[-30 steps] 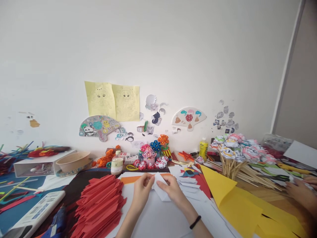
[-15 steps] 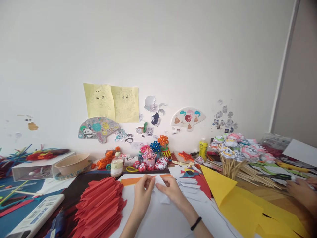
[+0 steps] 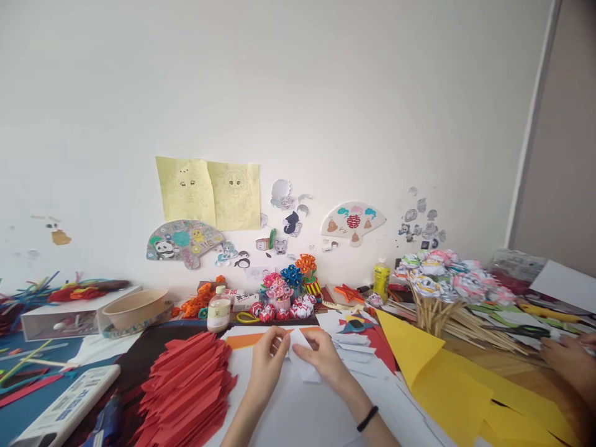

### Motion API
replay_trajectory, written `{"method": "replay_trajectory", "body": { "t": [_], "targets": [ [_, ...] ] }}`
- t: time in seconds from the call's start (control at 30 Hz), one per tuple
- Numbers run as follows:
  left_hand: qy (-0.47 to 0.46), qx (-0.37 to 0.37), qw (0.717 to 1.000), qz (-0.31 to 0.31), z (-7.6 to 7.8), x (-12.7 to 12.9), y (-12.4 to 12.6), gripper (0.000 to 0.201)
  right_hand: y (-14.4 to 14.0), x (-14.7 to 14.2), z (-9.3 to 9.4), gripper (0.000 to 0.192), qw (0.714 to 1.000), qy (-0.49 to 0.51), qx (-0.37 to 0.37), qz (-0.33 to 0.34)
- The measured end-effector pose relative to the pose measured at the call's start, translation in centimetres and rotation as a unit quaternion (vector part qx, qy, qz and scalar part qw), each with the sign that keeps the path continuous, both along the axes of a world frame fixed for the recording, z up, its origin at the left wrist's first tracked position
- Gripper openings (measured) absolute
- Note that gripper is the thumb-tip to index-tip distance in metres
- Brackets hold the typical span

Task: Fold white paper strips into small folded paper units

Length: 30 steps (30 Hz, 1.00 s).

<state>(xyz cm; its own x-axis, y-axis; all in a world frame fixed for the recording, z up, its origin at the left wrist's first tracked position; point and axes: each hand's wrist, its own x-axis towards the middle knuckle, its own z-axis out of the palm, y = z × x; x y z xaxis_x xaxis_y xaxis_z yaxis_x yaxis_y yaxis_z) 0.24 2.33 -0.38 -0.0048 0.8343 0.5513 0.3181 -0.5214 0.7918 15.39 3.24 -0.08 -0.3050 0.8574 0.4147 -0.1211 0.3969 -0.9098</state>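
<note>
A small piece of folded white paper [image 3: 305,363] is held up between both my hands, over a large white sheet [image 3: 291,416]. My left hand [image 3: 269,355] pinches its left edge with thumb and fingers. On the other side, my right hand [image 3: 323,357] grips the same piece, thumb across its front and fingers behind. Left of my hands lies a big pile of folded red paper pieces [image 3: 186,391]. Several folded white pieces [image 3: 354,351] are spread to the right, near yellow sheets [image 3: 447,385]. Orange paper [image 3: 244,341] shows just behind my left hand.
Behind stand a small bottle [image 3: 218,310], craft flowers [image 3: 279,292] and a yellow bottle [image 3: 382,280]. At right are paper flowers on sticks [image 3: 433,285] and another person's hand [image 3: 570,360] by scissors [image 3: 526,331]. A glue gun [image 3: 106,422] and a power strip [image 3: 69,406] lie at left.
Both hands keep their grip on the white paper, almost unmoved. The view has shifted very slightly. The other person's hand at right has moved a little.
</note>
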Motion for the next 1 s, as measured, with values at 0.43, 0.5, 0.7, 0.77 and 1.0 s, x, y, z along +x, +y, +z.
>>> {"method": "replay_trajectory", "body": {
  "t": [0.43,0.5,0.7,0.77,1.0],
  "targets": [
    [-0.020,-0.018,0.999,-0.034,-0.05,-0.23,0.29,0.027,0.23,0.13,-0.02,0.038,1.000,0.010,0.000,-0.026],
    [-0.023,-0.022,0.999,-0.037,-0.11,-0.30,0.40,0.026,0.29,0.13,-0.15,0.038,1.000,0.010,0.003,-0.028],
    [-0.028,-0.026,0.998,-0.043,-0.24,-0.34,0.36,0.024,0.41,0.13,-0.35,0.034,1.000,0.020,0.014,-0.006],
    [-0.035,-0.029,0.998,-0.048,-0.26,-0.31,0.32,0.023,0.32,0.15,-0.38,0.033,1.000,0.022,0.017,0.005],
    [-0.075,-0.051,0.993,-0.073,-0.40,-0.08,0.30,0.022,0.03,0.09,-0.24,0.033,0.999,0.016,0.015,0.041]
  ]
}}
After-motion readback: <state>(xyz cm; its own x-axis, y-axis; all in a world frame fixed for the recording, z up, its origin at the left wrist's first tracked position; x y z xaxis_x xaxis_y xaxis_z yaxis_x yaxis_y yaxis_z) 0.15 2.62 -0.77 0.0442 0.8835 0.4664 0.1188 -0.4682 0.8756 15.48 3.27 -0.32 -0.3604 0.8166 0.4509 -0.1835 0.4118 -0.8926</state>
